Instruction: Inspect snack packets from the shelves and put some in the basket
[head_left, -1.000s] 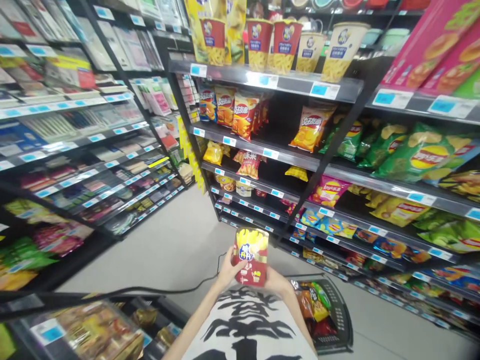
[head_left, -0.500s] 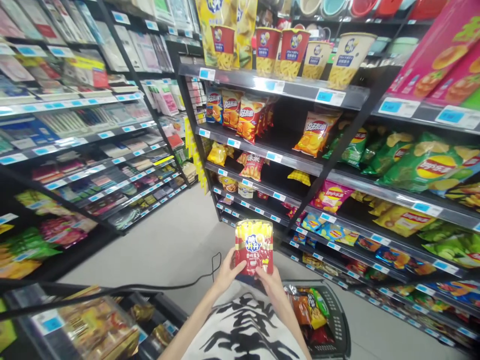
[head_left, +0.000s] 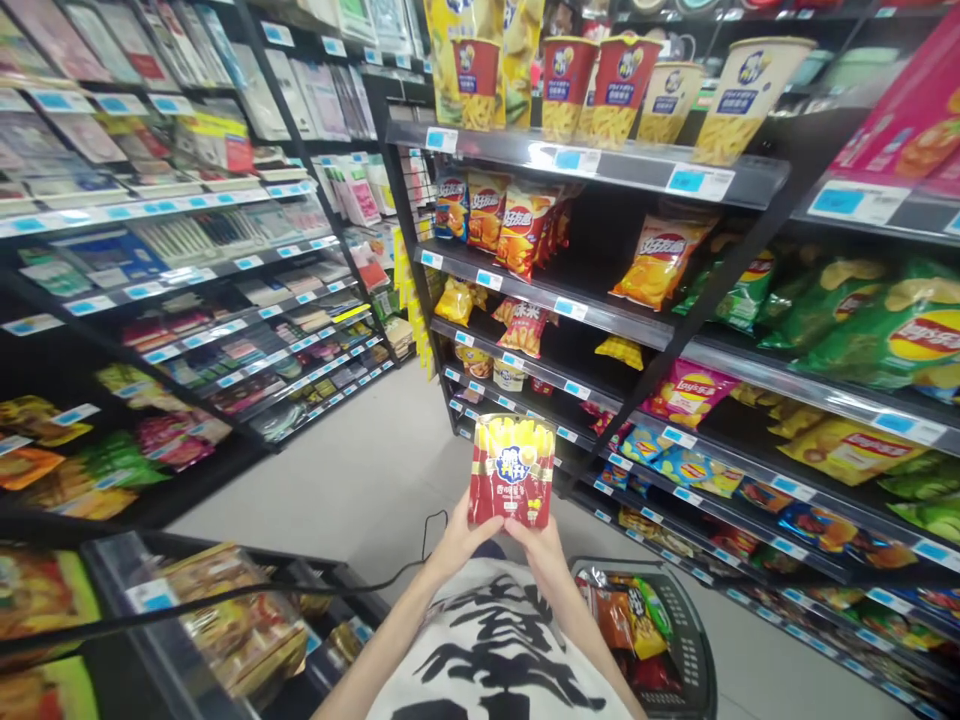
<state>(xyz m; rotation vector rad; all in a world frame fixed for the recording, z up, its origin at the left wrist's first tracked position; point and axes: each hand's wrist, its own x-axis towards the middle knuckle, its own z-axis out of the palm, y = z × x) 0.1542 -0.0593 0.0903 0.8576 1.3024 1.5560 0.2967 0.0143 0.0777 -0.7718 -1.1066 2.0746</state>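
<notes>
A red and yellow snack packet (head_left: pixel 513 475) printed with fries is held upright in front of my body. My left hand (head_left: pixel 466 535) grips its lower left corner, thumb on the front. On the lower right corner, my right hand (head_left: pixel 536 540) holds it the same way, and the two thumb tips nearly meet at the bottom edge. The other fingers are hidden behind the packet. Below right of my hands, a dark shopping basket (head_left: pixel 686 625) stands on the floor with several bagged snacks (head_left: pixel 643 622) in it.
A snack shelf (head_left: pixel 622 320) rises ahead and to the right, with fries cups (head_left: pixel 622 90) on its top level and chip bags (head_left: pixel 660 262) below. Stationery shelves (head_left: pixel 187 270) stand on the left. A black cable (head_left: pixel 360 590) crosses in front of a display of boxed snacks (head_left: pixel 232 620) at lower left.
The packet has risen slightly and come a little closer, and my thumbs have moved down to its bottom edge. The view has turned slightly left.
</notes>
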